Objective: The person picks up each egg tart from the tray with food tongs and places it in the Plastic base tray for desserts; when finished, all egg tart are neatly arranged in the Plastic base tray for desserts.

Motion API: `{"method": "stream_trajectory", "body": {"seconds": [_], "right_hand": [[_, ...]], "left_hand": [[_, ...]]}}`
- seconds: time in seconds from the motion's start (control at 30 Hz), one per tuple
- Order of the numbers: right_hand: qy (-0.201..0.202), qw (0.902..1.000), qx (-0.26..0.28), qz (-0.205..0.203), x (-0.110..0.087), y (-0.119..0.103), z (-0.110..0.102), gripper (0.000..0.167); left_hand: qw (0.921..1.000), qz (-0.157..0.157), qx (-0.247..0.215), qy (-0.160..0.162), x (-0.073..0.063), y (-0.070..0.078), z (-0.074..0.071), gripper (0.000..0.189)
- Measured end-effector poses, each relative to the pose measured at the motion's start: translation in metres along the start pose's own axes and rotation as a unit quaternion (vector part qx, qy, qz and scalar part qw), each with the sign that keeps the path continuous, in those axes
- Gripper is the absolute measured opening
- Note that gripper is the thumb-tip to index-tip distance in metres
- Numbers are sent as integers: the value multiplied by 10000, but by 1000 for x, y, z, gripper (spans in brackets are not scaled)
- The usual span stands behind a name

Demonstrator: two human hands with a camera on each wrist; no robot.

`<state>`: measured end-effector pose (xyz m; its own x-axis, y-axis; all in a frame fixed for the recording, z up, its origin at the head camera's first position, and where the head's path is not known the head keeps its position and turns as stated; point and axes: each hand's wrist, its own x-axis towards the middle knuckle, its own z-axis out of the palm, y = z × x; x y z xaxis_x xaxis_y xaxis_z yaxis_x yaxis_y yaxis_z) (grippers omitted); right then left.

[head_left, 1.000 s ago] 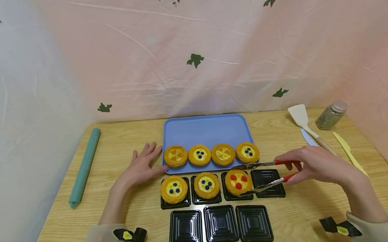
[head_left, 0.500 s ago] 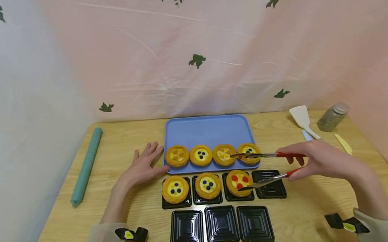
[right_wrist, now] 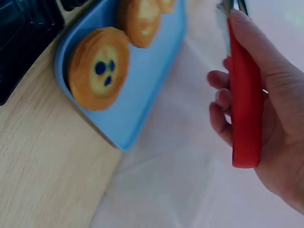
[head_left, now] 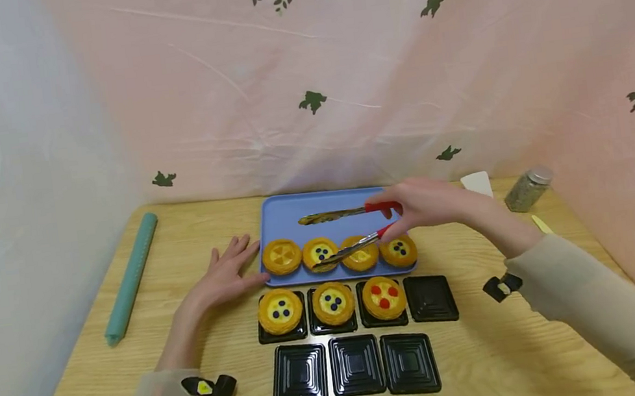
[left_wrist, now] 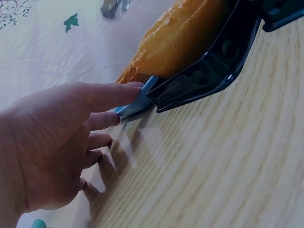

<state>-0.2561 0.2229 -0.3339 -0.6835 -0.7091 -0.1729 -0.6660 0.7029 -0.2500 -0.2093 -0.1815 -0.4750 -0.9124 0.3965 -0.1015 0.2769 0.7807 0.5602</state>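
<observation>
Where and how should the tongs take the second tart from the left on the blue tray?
I'd bring the tongs down from above and grip that tart by its raised crust, front and back: one wedge-topped tart crowds its left, another its right, while bare tray lies behind.

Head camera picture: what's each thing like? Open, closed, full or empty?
Tongs: spread open.
Right hand: gripping the tongs.
Blue tray: holding four tarts.
Left hand: fingers out, at the tray's edge.
Black trays: three hold one tart each, four hold none.
Jar: lid on.
Teal rod: lying down.
White spatula: partly hidden.
Yellow utensil: mostly hidden.
</observation>
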Motion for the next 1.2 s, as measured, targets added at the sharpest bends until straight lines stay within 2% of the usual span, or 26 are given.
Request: {"method": "stream_trajectory", "body": {"seconds": [0.2,0.47,0.77,1.2], "right_hand": [[-211,9992,-275,-181,41,-2,11,71],[-401,9974,-522,-293,69,-12,19,70],[-413,9964,-664,-332,81,-17,20,68],[-339,9955,-724,-508,83,-21,24,61]], "left_hand": [[10000,24,-50,-21,1,2,1,82],[10000,1,-91,-12,0,2,0,82],[10000,-28,-78,-11,0,-1,0,83],[9999,-65,-75,-25,1,-1,0,83]]}}
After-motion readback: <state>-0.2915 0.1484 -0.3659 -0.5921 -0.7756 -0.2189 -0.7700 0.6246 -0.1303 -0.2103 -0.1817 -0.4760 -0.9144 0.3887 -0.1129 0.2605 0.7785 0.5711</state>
